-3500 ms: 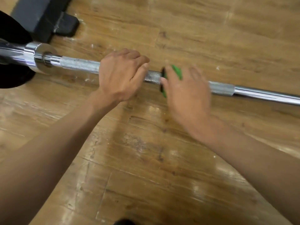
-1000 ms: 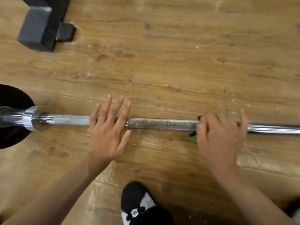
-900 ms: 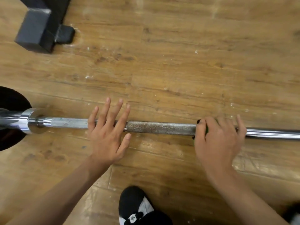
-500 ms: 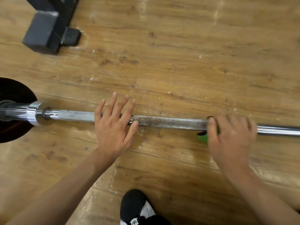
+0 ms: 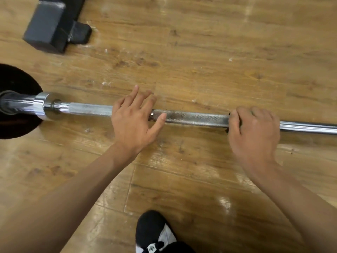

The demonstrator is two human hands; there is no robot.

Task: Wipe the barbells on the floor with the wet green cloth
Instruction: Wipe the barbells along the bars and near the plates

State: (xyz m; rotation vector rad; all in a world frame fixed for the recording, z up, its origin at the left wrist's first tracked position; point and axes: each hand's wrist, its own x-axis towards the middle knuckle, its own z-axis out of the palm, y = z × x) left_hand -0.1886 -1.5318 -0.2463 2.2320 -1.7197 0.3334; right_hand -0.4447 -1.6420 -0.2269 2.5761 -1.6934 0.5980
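Head view: the barbell (image 5: 197, 119) is lying across the wooden floor (image 5: 200, 52). The left hand (image 5: 133, 125) is resting on it with fingers straight, while the right hand (image 5: 255, 132) is gripping it farther right.

Grey block (image 5: 45, 27) upper left — black-white shoe (image 5: 155, 234)

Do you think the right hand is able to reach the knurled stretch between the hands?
Probably yes: the right hand grips the bar at that stretch's end, and the stretch is bare up to the left hand, which rests open on the bar.
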